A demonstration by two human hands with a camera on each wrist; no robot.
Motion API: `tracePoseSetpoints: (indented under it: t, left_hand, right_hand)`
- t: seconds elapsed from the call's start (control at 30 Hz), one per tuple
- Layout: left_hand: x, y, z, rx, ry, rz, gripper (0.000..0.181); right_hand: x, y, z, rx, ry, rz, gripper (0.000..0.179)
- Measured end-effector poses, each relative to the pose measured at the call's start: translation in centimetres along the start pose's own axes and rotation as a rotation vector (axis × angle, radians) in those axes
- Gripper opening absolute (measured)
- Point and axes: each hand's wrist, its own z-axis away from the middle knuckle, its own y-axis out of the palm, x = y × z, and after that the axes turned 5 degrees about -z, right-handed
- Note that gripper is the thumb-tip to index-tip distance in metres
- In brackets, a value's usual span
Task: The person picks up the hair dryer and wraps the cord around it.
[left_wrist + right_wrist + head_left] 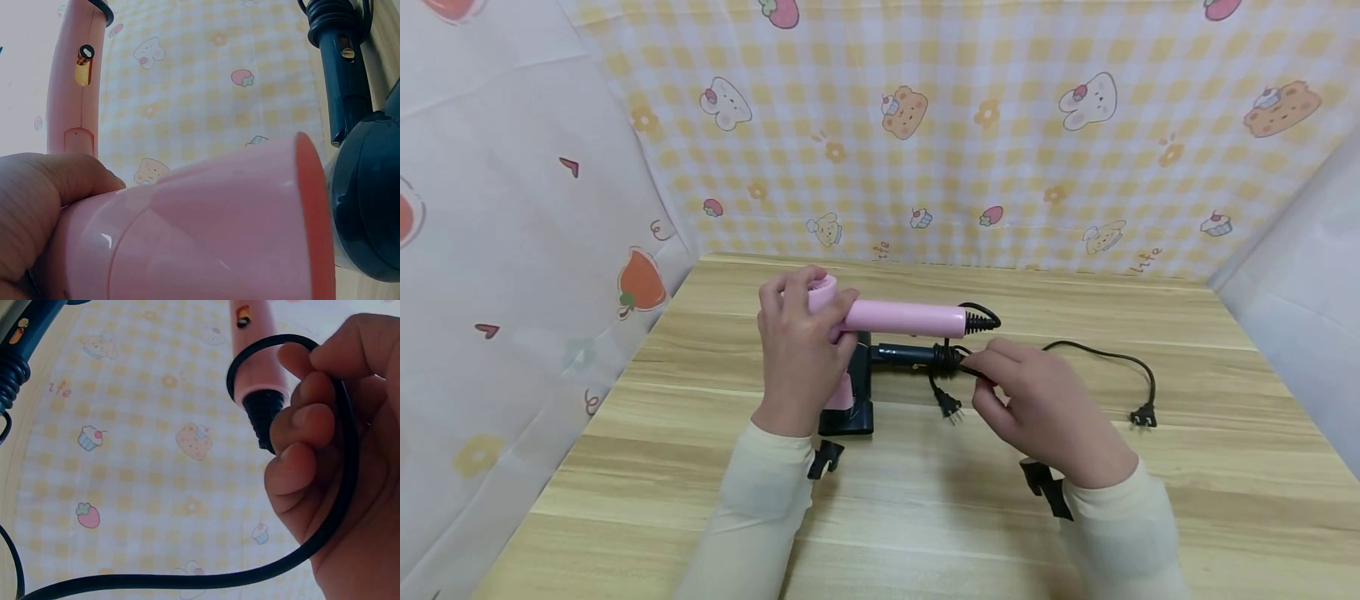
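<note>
My left hand point(797, 350) grips the pink hair dryer point(906, 319) by its head and holds it above the table, handle pointing right. In the left wrist view its wide pink nozzle point(206, 225) faces right. My right hand point(1045, 408) pinches a black cord point(187, 582) between thumb and fingers, to the right of the handle's end. One turn of that cord passes around the lower handle, by the ribbed cord sleeve point(264, 419). Below the pink dryer lies a dark blue hair dryer point(895, 354), partly hidden, with its cord point(946, 358) wound around the handle.
A black two-pin plug point(949, 403) lies by the dark dryer's handle. Farther right, another plug point(1144, 415) ends a cord trailing over the wooden table point(1210, 500). Patterned cloth point(985, 167) hangs behind and at both sides. Black clips point(826, 459) sit at both sleeves.
</note>
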Motion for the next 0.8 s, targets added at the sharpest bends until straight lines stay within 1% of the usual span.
tracePoseSetpoints:
  t: [0.17,0.23,0.4,0.57,0.67,0.8]
  left_hand:
    - [0.0,0.1,0.0,0.013,0.006,-0.006,0.033]
    - [0.0,0.1,0.0,0.010,0.019,-0.007,0.033]
    - [-0.1,0.1,-0.1,0.021,0.068,-0.026,0.031]
    - [-0.1,0.1,-0.1,0.042,0.104,-0.036,0.030]
    - [-0.1,0.0,-0.1,0.040,0.128,-0.022,0.030]
    - [-0.1,-0.2,-0.2,0.021,0.170,0.005,0.029]
  right_hand:
    - [-0.3,-0.6,0.1,-0.086,-0.020,-0.007,0.020]
    - [-0.5,-0.8,0.1,-0.118,-0.029,-0.018,0.021]
    - [-0.8,-1.2,0.2,-0.184,-0.012,-0.072,0.020]
    - [-1.0,-1.4,0.2,-0.249,0.047,-0.094,0.016]
    - [-1.0,-1.5,0.3,-0.276,0.110,-0.093,0.017]
    - [-1.2,-1.5,0.5,-0.313,0.206,-0.097,0.020]
